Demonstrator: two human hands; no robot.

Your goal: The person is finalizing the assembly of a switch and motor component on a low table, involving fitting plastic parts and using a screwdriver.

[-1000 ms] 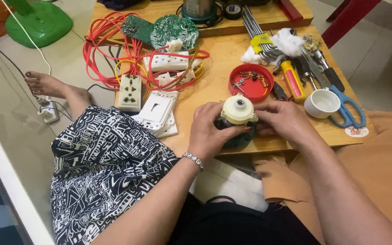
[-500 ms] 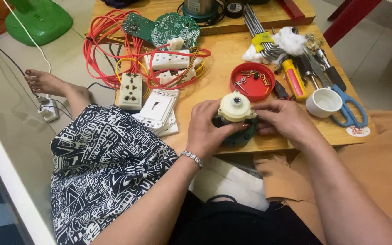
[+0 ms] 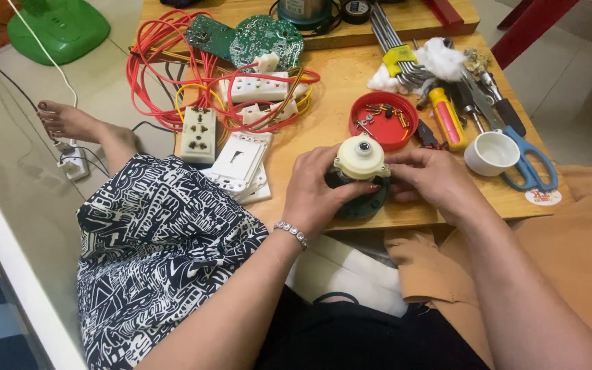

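Both my hands grip a small motor unit with a cream plastic cap (image 3: 360, 157) and a dark green round base (image 3: 364, 203), at the near edge of a low wooden table (image 3: 323, 127). My left hand (image 3: 320, 188) wraps its left side. From the right, the fingers of my right hand (image 3: 433, 181) pinch it under the cap. The unit stands upright, cap upward.
A red lid with screws (image 3: 383, 120) lies just behind the motor. White sockets and switch plates (image 3: 241, 161), red wires (image 3: 166, 62) and green circuit boards (image 3: 255, 38) lie to the left. To the right are a white cup (image 3: 491, 152), blue scissors (image 3: 525, 164), a yellow screwdriver (image 3: 447, 118) and hex keys (image 3: 388, 27).
The hands and motor unit stay in the same spot; the fingers have shifted only slightly around the cap.
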